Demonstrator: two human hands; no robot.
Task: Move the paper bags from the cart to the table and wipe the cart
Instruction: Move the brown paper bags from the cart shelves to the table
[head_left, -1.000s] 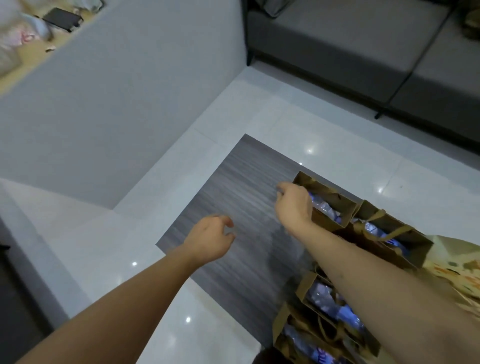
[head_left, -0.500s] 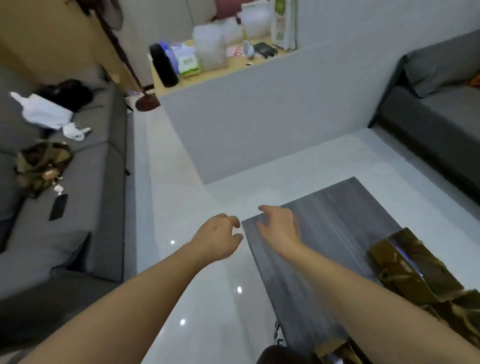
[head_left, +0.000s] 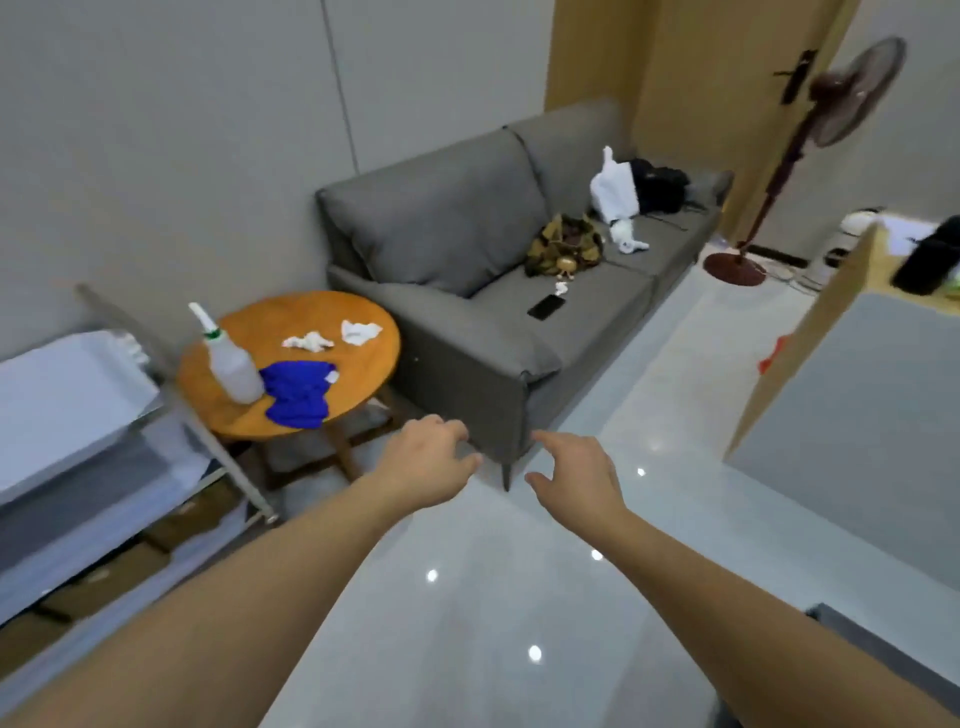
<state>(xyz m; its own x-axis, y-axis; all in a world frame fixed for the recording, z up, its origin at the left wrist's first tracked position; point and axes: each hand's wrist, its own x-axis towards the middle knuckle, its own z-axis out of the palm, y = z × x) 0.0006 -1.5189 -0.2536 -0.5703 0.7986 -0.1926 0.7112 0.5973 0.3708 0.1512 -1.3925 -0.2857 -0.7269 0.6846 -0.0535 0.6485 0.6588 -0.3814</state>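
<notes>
Both arms reach forward over the glossy pale tiled floor (head_left: 467, 597), and neither hand carries anything. The left hand (head_left: 426, 467) has its fingers loosely curled with an empty grip; the right hand (head_left: 576, 480) has its fingers spread and relaxed, its grip likewise empty. No paper bags are in view. The white metal cart with shelves (head_left: 67, 415) stands at the left edge, its top tray pale and its lower shelves blurred, so what lies on them cannot be told. Just beside the cart is a round orange wooden table (head_left: 363, 358) carrying a translucent plastic spray bottle with a white nozzle (head_left: 228, 364), a crumpled bright blue cloth (head_left: 298, 392) touching the bottle's base, and two crumpled white tissues (head_left: 332, 336) farther back. Behind the table is a grey fabric sofa (head_left: 457, 218) with a black phone (head_left: 545, 306), a white plastic bag (head_left: 614, 189) and a camouflage-patterned bundle (head_left: 563, 247) on its seat. A dark red standing fan (head_left: 810, 130) stands by a wooden door (head_left: 701, 104).
</notes>
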